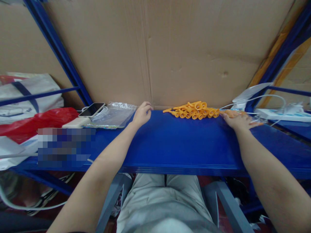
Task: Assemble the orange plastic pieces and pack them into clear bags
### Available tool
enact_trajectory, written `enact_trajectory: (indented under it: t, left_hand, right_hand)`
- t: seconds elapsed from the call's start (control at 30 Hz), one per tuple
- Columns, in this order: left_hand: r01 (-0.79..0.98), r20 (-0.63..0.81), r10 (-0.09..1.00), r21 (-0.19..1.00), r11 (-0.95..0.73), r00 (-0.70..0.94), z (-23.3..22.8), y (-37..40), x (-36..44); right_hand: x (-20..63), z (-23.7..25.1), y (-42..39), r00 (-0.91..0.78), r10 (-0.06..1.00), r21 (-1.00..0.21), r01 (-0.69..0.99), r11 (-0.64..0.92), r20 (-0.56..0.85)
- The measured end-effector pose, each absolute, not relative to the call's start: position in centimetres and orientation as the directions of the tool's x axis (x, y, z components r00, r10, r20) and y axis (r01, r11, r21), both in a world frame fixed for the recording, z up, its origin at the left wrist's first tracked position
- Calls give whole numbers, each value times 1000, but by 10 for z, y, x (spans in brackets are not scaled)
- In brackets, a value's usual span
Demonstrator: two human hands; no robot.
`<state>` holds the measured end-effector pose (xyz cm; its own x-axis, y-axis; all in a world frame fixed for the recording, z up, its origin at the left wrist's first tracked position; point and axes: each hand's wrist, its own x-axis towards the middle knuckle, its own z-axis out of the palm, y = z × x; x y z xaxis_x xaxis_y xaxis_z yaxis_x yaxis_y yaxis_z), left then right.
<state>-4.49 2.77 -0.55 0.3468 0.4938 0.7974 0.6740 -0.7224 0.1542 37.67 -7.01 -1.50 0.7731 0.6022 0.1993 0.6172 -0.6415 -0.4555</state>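
Note:
On the blue table, against the cardboard wall, lies a stacked pile of small yellow-orange horn-shaped pieces (194, 111), most with their round hollow ends facing me. My right hand (236, 120) is at the pile's right end, over a clear plastic bag with orange pieces (256, 123). Its thumb and fingers go round the bag, and the palm hides part of it. Left of the pile, my left hand (143, 114) rests near the back edge with its fingers curled together. Nothing shows in it, and it is apart from the orange pieces.
Left of my left hand lie clear plastic sleeves (113, 116), a phone (92, 110) with a white cable and a white block (76, 122). A red plastic bag (53, 118) and a tote bag (31, 95) are farther left. A white power strip (284, 115) sits at right, between blue frame posts.

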Motion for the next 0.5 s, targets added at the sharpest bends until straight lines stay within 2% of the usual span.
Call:
enact_trajectory:
  t: [0.1, 0.43, 0.5]
  left_hand:
    - [669, 794, 494, 155, -727, 353, -6, 28, -45]
    - [684, 787, 502, 144, -715, 358, -7, 29, -45]
    - [693, 780, 514, 149, -706, 356, -8, 28, -45]
  right_hand:
    - [372, -11, -73, 767, 616, -439, 622, -648, 177]
    - [385, -9, -74, 828, 551, -443, 535, -719, 106]
    - [389, -9, -74, 788, 586, -423, 603, -676, 187]
